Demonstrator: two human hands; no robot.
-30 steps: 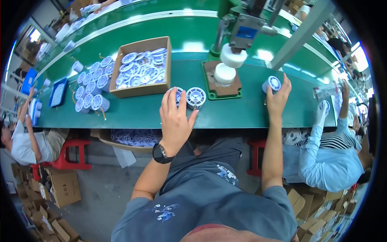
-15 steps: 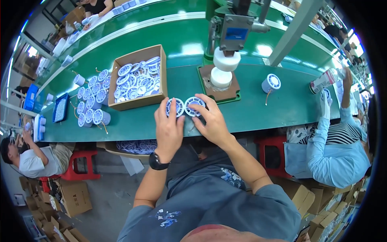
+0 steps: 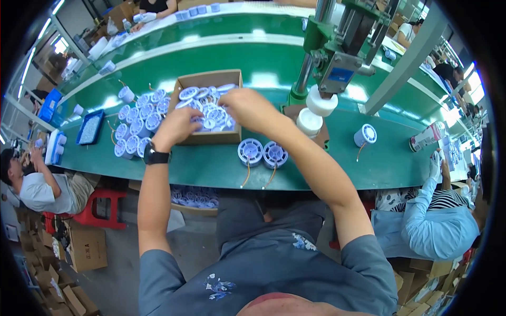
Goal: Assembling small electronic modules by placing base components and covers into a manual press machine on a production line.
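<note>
Over an open cardboard box (image 3: 211,138) of white and pale-blue slotted round covers (image 3: 211,113), both my hands are reaching in. My left hand (image 3: 178,125) is at the box's left side, fingers bent, with a gap between thumb and fingers and no cover visibly held. My right hand (image 3: 247,109) is over the right side; its fingertips are among the covers, partly hidden, so any grip cannot be made out. Two pale-blue cylindrical housings, a left one (image 3: 250,151) and a right one (image 3: 274,154), stand side by side before the box, wires trailing toward me.
A green hand press (image 3: 337,73) with white round blocks (image 3: 309,122) stands right of the box. Several wired housings (image 3: 138,126) cluster at left, near a blue tray (image 3: 90,128). Another housing (image 3: 365,135) stands at right, where a co-worker (image 3: 440,221) sits.
Both hands have left the two housings and moved up and left to the box of covers. The two housings now stand uncovered by my fingers. The whole view has shifted somewhat.
</note>
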